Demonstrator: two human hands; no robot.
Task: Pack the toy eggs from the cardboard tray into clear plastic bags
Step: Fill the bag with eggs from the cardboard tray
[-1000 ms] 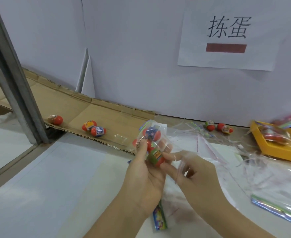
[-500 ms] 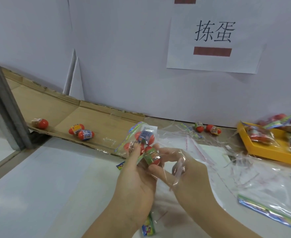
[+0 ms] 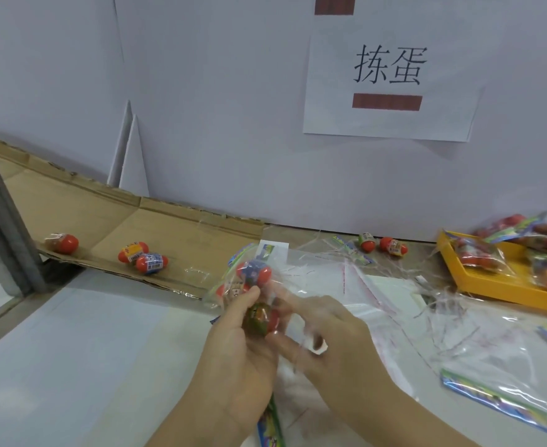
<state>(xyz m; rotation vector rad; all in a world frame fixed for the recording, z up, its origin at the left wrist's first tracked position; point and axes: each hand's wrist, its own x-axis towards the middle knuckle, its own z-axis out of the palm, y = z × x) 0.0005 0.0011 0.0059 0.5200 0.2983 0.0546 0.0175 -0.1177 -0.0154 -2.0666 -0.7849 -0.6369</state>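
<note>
My left hand (image 3: 236, 359) grips a clear plastic bag (image 3: 249, 279) that holds several red toy eggs, its thumb pressed on the film above a green-labelled egg (image 3: 261, 319). My right hand (image 3: 323, 337) pinches the same bag from the right, its fingers seen through the film. Three more eggs lie on the flat cardboard tray (image 3: 111, 227) at the left: one egg (image 3: 64, 243) near the metal post, two eggs (image 3: 143, 256) side by side. Two further eggs (image 3: 382, 244) lie by the wall.
Empty clear bags (image 3: 378, 301) with colourful header strips and plastic shreds cover the table to the right. A yellow tray (image 3: 491, 285) at the far right holds filled bags. A grey metal post (image 3: 4, 227) stands at the left; a paper sign (image 3: 388, 79) hangs on the wall.
The view has drifted left relative to the scene. Both hands keep hold of the bag; my right fingers have shifted a little on the film around the green-labelled egg.
</note>
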